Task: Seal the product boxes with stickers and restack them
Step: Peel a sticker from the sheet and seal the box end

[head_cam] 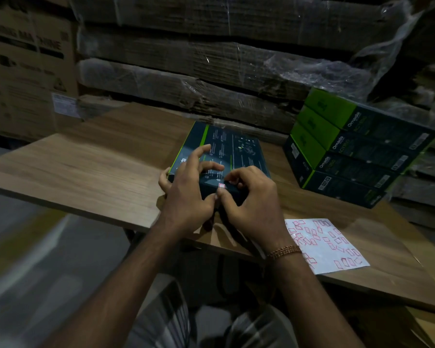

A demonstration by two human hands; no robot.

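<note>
Both hands work one dark box (pixel 226 151) lying under their fingers: the left hand (pixel 189 189) grips its near edge while the right hand (pixel 249 197) pinches the sticker (pixel 221 185) there, which may crease or land crooked if the box slides.

Two bare forearms come up from the bottom of the frame, no sleeves on either one. The left hand (pixel 186 189) wears nothing at all: no ring, no watch, no glove. The right hand (pixel 251 197) is ungloved too, and just below it, at the wrist, sits a beaded bracelet (pixel 284 251) of small brown-orange beads wound in more than one strand. At the bottom centre, blurred grey clothing (pixel 166 320) with a faint stripe or check covers the person's lap.
</note>
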